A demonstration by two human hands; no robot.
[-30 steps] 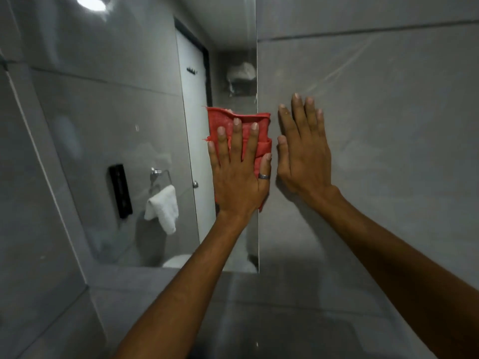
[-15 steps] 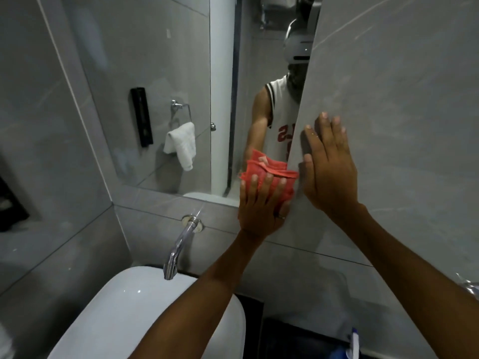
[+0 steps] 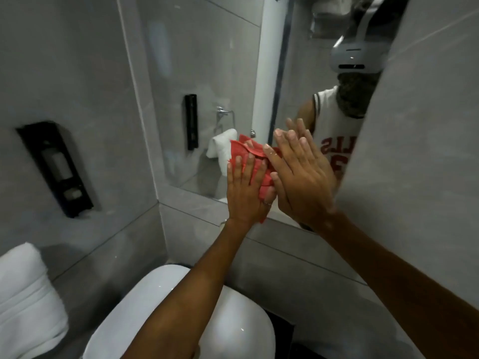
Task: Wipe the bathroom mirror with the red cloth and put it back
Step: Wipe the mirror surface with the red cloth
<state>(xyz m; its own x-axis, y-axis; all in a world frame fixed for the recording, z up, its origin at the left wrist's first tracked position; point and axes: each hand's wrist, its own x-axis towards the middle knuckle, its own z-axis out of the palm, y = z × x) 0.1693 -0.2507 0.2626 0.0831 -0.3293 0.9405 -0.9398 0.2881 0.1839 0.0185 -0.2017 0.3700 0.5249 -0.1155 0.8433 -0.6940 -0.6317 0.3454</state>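
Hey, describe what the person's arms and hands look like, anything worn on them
Both forearms are bare, with no sleeves, watch or gloves in view. The left hand wears a thin silvery ring on one finger. The right hand shows no ring or other jewellery on the side that is visible. Fingernails on both hands look short and unpainted.

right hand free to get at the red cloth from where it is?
Probably yes: the right hand lies flat beside the red cloth, but the left hand covers most of it.
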